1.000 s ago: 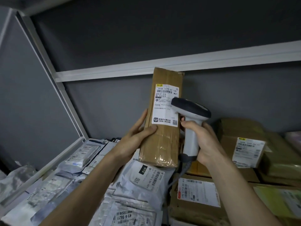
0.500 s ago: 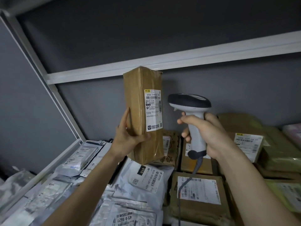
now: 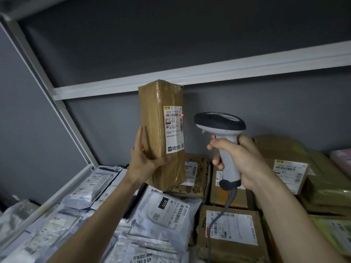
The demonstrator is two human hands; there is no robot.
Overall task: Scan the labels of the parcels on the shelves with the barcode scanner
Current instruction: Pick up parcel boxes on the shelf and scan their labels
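Grey shelving with white metal rails (image 3: 190, 76) fills the view, its lower shelf crowded with grey poly mailers (image 3: 167, 211) on the left and brown cardboard boxes (image 3: 229, 230) on the right.

From the grip outward: the left hand (image 3: 144, 160) is clamped on the lower part of a tall brown taped parcel (image 3: 161, 133), thumb across its front, fingers straight up its left side. The parcel is held in the air above the shelf, upright, its long axis vertical and leaning slightly. Its white shipping label (image 3: 173, 129) faces the viewer and a little to the right.

The right hand (image 3: 241, 160) is wrapped tight around the handle of a white barcode scanner (image 3: 222, 143), just beside the parcel and not touching it. The scanner's dark head points left toward the label, and its cable hangs down. A small red dot of light shows at the label's right edge, level with the top barcode.

Risks, as a judgement: the light seems to sit at the barcode's edge, not across it, so the read could fail. Glossy tape and the angled label may add glare. One-handed, the parcel could slip onto the packages below.
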